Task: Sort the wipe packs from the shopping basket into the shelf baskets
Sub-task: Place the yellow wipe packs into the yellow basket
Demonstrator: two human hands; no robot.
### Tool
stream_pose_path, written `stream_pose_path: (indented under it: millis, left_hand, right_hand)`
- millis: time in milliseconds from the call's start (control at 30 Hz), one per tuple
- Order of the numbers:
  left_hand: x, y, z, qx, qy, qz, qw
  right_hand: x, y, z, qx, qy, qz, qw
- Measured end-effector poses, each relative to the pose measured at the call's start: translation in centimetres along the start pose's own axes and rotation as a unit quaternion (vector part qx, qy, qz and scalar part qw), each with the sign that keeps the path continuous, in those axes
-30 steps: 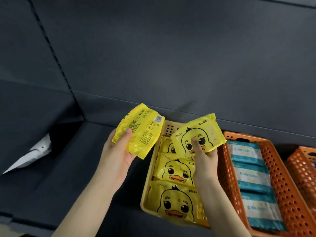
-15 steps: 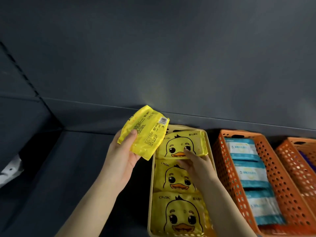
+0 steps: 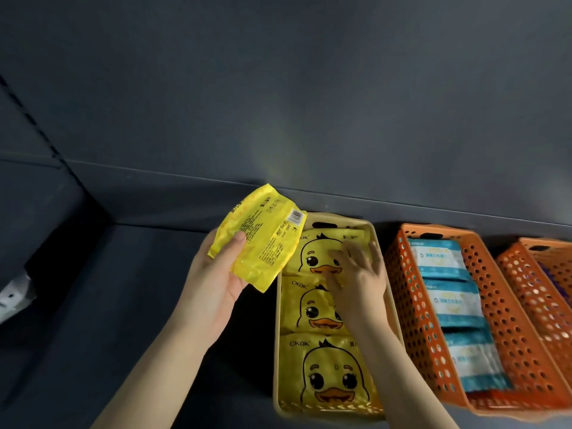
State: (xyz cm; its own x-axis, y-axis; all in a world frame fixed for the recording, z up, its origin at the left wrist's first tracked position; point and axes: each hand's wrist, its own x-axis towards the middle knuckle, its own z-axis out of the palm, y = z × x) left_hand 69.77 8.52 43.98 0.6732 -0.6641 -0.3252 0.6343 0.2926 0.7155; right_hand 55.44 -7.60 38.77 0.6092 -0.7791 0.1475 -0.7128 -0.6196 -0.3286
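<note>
1. Now gripping a yellow wipe pack (image 3: 260,236) in the left hand (image 3: 213,283): thumb laid across the printed back, other fingers curled behind it, barcode corner tipped up and away from the palm.
2. Held clear of the dark shelf (image 3: 123,320), up and just left of the beige basket (image 3: 277,335), with the pack's right edge overlapping the basket's far left corner in the head view.
3. Resting the right hand (image 3: 359,274) flat on the rearmost duck pack (image 3: 312,252) inside that basket, fingers straight and slightly spread, clasping nothing.
4. Below the right hand's fingers, a second duck pack (image 3: 309,308); beside the right forearm, a third duck pack (image 3: 331,373); all three face up in one row, edges overlapping.
5. Just right of the right hand, an orange basket (image 3: 507,329) holding blue-and-white packs (image 3: 439,258) lined up front to back.
6. Further right again, a second orange basket (image 3: 526,274), cut by the frame edge; contents too dark to tell.
7. Well left of the left hand, a white object (image 3: 15,292) at the frame edge; cannot tell what.
</note>
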Motion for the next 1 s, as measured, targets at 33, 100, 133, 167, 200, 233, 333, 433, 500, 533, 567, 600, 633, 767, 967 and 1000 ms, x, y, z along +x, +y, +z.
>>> stream_pose_path:
  millis: [33,100,133,167,200,233,333,433,500,533,567,600,633,767,967,1000]
  left_hand:
    - [-0.1,-0.1,0.1,-0.001,0.000,0.001,1.000]
    - [-0.3,-0.2,0.1,-0.003,0.002,0.002,1.000]
    - [-0.4,-0.2,0.1,-0.005,0.002,0.002,1.000]
    - [-0.5,-0.3,0.1,-0.006,0.002,0.002,1.000]
    - [-0.6,-0.4,0.1,-0.007,0.005,0.001,1.000]
    - [-0.7,-0.4,0.1,-0.007,0.010,-0.001,1.000]
    - [-0.8,-0.7,0.2,-0.001,0.017,-0.003,1.000]
    - [-1.0,-0.8,0.3,-0.002,0.013,-0.005,1.000]
    - [-1.1,-0.9,0.4,-0.008,0.013,-0.010,1.000]
    - [-1.2,-0.9,0.4,-0.009,0.017,-0.012,1.000]
    - [-1.2,-0.8,0.5,-0.009,0.022,-0.014,1.000]
    - [-1.2,-0.8,0.6,-0.007,0.028,-0.015,0.999]
    - [-1.3,-0.7,0.7,-0.003,0.032,-0.016,0.999]
    - [-1.7,-0.1,0.9,0.058,0.033,-0.005,0.998]
    - [-2.5,0.0,1.7,0.232,-0.013,0.047,0.972]
    - [-2.7,-0.6,2.4,0.268,-0.045,0.051,0.961]
  right_hand:
    - [0.1,-0.2,0.2,-0.022,-0.044,0.009,0.999]
    - [0.1,-0.3,0.4,-0.047,-0.084,0.012,0.995]
    - [0.1,-0.3,0.5,-0.063,-0.087,0.002,0.994]
    - [0.1,-0.4,0.5,-0.080,-0.084,-0.014,0.993]
    - [0.1,-0.4,0.6,-0.094,-0.086,-0.025,0.992]
    - [0.2,-0.3,0.6,-0.095,-0.099,-0.029,0.990]
    - [0.7,0.1,1.0,-0.039,-0.157,-0.030,0.986]
    - [0.8,0.6,1.7,-0.002,-0.170,-0.043,0.985]
    - [0.6,0.9,2.2,0.033,-0.181,-0.043,0.982]
    - [0.7,1.0,2.3,0.048,-0.185,-0.044,0.981]
    - [0.8,1.0,2.3,0.055,-0.188,-0.046,0.979]
    - [0.9,1.1,2.2,0.053,-0.191,-0.049,0.979]
    - [1.1,1.2,2.2,0.050,-0.195,-0.051,0.978]
    - [1.2,0.7,0.9,0.134,-0.175,-0.028,0.975]
    - [-0.7,-3.2,-6.4,0.441,-0.139,-0.033,0.886]
    - [-1.1,-3.7,-7.2,0.496,-0.194,-0.018,0.846]
